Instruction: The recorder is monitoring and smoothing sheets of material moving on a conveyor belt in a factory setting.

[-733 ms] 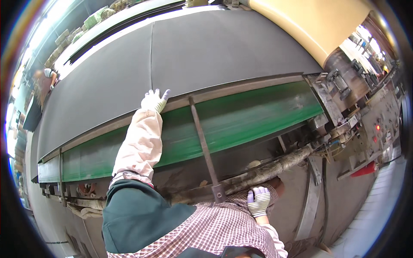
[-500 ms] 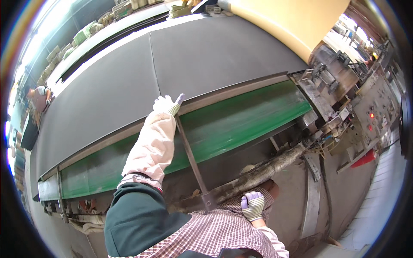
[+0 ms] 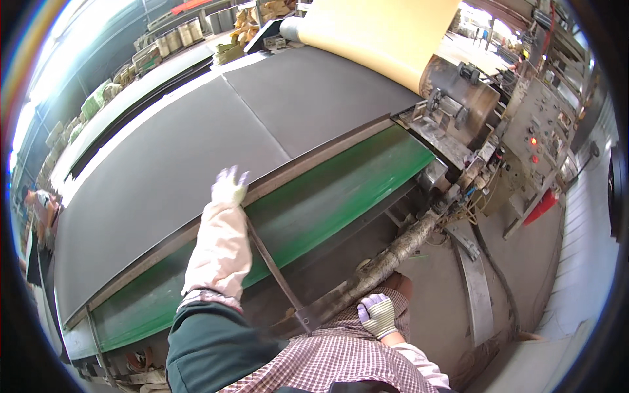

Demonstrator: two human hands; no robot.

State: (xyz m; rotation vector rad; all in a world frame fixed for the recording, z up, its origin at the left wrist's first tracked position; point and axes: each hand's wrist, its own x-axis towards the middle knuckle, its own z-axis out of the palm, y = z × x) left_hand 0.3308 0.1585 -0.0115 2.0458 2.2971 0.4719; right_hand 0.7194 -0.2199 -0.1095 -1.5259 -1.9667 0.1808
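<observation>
A wide dark grey sheet point(image 3: 183, 144) lies across the machine bed, with a thin seam line point(image 3: 255, 118) running over it. My left hand point(image 3: 229, 187), in a striped glove with pale purple fingertips, reaches out to the sheet's near edge, its fingers apart and nothing in them. It is just above a metal bar point(image 3: 272, 262) that slants down toward me. Lower right, my right hand point(image 3: 379, 316), in a matching glove, rests against my checked apron point(image 3: 327, 360) with its fingers curled in. Its palm is hidden.
A green belt point(image 3: 341, 170) runs below the sheet's near edge. A large yellow-covered roll point(image 3: 380, 39) stands at the far right, beside a control panel point(image 3: 540, 124) with red lights. A pipe-like bar point(image 3: 393, 255) crosses near my legs. Another person point(image 3: 44, 209) stands at the far left.
The seam has moved right, away from my left hand and past the slanting bar. My left hand remains near that bar. The whole view has shifted; my right hand stays curled against the apron.
</observation>
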